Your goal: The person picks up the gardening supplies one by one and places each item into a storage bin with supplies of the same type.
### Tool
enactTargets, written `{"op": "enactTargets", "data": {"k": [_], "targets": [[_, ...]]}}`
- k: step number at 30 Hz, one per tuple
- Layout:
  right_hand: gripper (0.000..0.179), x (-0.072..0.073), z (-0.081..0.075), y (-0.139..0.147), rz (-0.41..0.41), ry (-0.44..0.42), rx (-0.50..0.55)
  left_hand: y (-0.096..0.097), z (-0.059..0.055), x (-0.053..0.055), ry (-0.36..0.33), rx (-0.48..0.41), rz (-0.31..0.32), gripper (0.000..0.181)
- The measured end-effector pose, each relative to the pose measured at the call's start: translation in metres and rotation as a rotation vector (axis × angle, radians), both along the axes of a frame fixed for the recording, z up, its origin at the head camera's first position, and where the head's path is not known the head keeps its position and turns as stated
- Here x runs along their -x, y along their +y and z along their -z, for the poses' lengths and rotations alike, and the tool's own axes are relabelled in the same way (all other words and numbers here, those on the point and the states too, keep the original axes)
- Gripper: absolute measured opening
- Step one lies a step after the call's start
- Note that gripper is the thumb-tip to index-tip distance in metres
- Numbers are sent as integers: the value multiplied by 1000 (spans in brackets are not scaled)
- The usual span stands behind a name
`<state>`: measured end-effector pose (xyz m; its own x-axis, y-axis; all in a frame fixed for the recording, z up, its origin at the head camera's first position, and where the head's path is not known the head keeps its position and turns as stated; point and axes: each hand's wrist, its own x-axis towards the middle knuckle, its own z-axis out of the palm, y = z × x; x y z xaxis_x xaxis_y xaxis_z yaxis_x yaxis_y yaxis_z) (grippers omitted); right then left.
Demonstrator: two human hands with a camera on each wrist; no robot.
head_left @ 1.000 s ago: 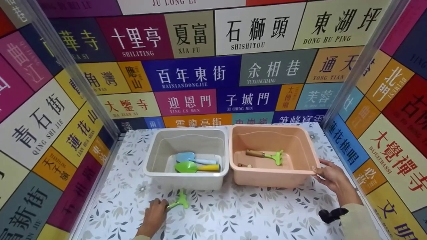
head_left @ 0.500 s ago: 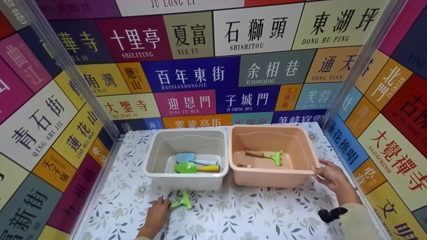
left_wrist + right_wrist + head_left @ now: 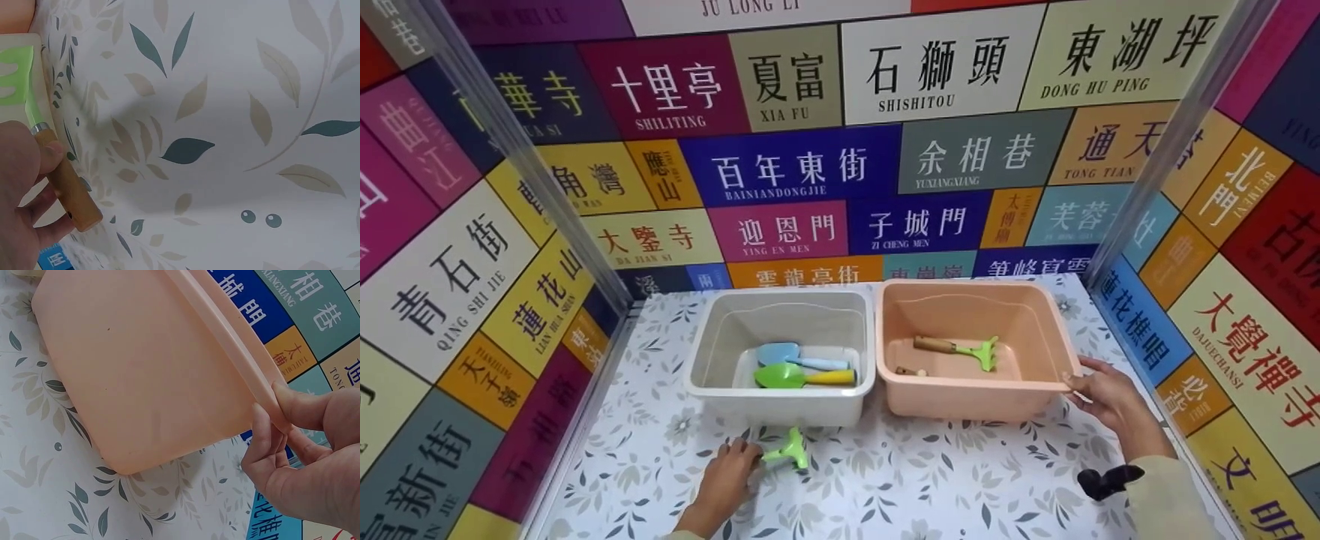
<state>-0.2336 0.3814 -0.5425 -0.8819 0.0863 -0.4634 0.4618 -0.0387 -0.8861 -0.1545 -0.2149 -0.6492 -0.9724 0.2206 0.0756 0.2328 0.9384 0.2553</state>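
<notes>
My left hand [image 3: 726, 474] grips a small hand rake [image 3: 790, 451] in front of the grey bin [image 3: 780, 405]. The left wrist view shows the rake's wooden handle [image 3: 73, 191] between thumb and fingers, its green tines pointing away. At the near right corner of the peach bin [image 3: 960, 405], my right hand [image 3: 1114, 405] pinches the rim, with the thumb over the top and fingers below. Inside that bin lie another green rake [image 3: 979, 352] with a wooden handle and a partly hidden wooden piece [image 3: 911, 372].
The grey bin contains a blue trowel [image 3: 780, 352] and a green trowel [image 3: 780, 376] with a yellow handle. Both bins stand side by side on a leaf-patterned tabletop [image 3: 930, 480]. Walls of colourful lettered panels [image 3: 795, 161] enclose the back and sides. A black object [image 3: 1102, 482] sits by the right sleeve.
My left hand has shifted a little to the right, carrying the rake along in front of the grey bin. The right hand and both bins stay in place.
</notes>
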Motion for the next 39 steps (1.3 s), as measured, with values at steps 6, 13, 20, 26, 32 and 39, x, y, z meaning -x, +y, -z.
{"op": "enactTargets", "data": {"k": [6, 13, 20, 26, 32, 39], "targets": [[86, 0, 0, 1, -11, 1, 20, 11, -9, 0, 41, -1, 33, 18], [86, 2, 1, 0, -14, 1, 23, 28, -25, -2, 102, 31, 112, 10], [86, 2, 1, 1, -6, -5, 26, 44, -42, 1, 140, 57, 195, 12], [86, 0, 1, 0, 7, -16, 22, 55, -58, 5, 163, 50, 242, 10], [87, 0, 0, 0, 9, -18, 15, 64, -72, 8, 157, 54, 269, 20], [87, 0, 0, -1, 17, -6, 52, 72, -87, 12, 232, 79, 317, 27]]}}
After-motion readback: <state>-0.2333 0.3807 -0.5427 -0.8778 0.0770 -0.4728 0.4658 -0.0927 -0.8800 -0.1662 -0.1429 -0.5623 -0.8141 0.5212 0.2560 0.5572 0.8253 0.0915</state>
